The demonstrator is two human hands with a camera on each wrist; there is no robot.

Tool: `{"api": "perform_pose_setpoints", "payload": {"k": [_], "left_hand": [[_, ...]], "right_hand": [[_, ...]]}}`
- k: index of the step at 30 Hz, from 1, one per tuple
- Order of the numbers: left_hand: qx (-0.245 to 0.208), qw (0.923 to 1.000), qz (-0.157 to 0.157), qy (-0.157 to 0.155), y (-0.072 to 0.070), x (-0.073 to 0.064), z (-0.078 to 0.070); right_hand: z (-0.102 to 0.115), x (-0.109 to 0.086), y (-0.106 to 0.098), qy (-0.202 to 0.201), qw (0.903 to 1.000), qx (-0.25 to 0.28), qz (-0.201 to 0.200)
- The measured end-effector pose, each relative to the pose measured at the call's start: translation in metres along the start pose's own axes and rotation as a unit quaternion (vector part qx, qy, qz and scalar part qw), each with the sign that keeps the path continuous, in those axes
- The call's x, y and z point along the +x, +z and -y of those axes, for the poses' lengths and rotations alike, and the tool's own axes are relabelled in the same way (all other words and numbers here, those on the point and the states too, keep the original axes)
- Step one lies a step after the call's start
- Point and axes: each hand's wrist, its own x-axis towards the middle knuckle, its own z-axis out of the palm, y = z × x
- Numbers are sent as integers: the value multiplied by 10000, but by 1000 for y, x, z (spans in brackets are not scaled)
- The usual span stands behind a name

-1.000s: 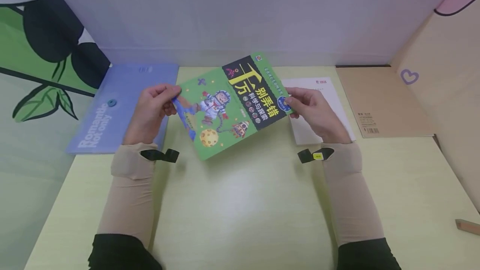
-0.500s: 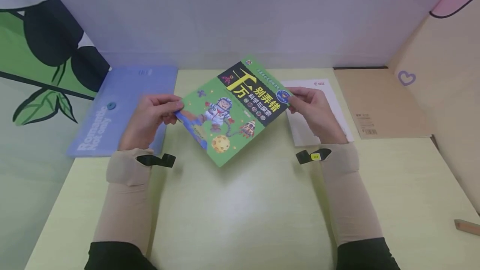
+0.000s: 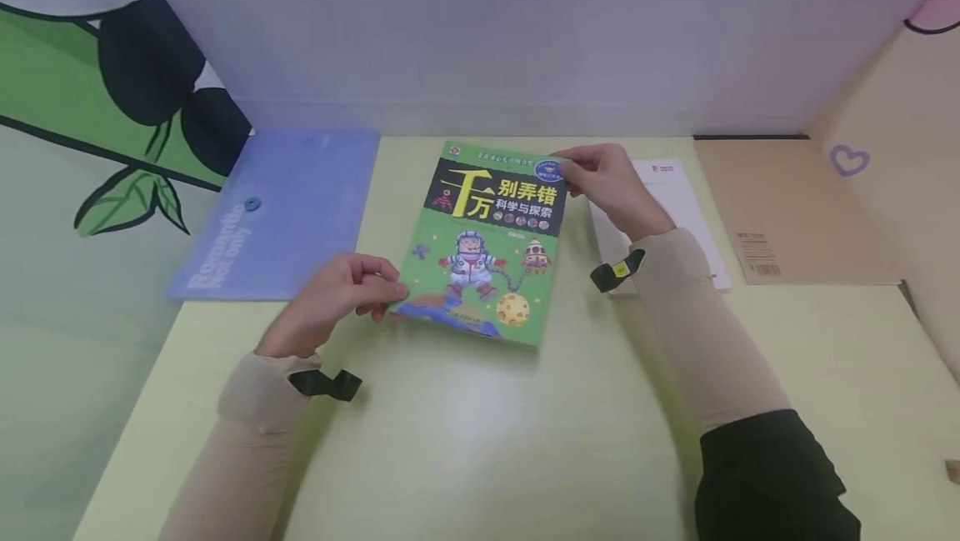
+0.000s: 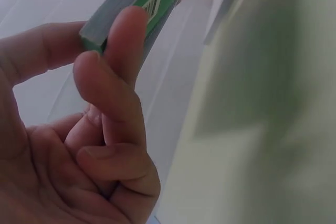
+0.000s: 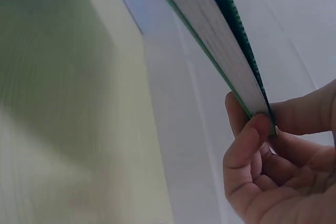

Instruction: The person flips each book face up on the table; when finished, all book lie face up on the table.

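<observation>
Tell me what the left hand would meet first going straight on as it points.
Most likely the green book, whose lower-left corner the left hand pinches; depth beyond it is unclear.

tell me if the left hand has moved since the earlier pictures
Yes: against the blue button folder, the left hand has moved down the head view, from over the folder's right side to its near right corner.

A study-like corner, whether home or studio unclear: a pale desk [image 3: 480, 449] with a folder [image 3: 318, 191], a book [image 3: 487, 228] above it, lilac sheeting [image 3: 465, 32] behind, cartoon-printed panels [image 3: 45, 141] either side.
</observation>
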Motion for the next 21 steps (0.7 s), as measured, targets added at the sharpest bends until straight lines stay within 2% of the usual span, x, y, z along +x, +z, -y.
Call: {"api": "perform_pose_setpoints", "payload": {"k": [4, 10, 16, 21], "left_hand": [[107, 9993, 287, -191, 13, -2, 7], [16, 9968, 622, -499, 26, -2, 19], [77, 9961, 681, -553, 27, -3, 26], [196, 9950, 784, -582, 27, -2, 30]], "right_hand": [[-2, 10, 6, 199, 9991, -351, 110], [-12, 16, 14, 508, 9959, -702, 265], [-19, 17, 20, 685, 9938, -761, 423], [-24, 19, 24, 898, 9892, -1035, 529]]}}
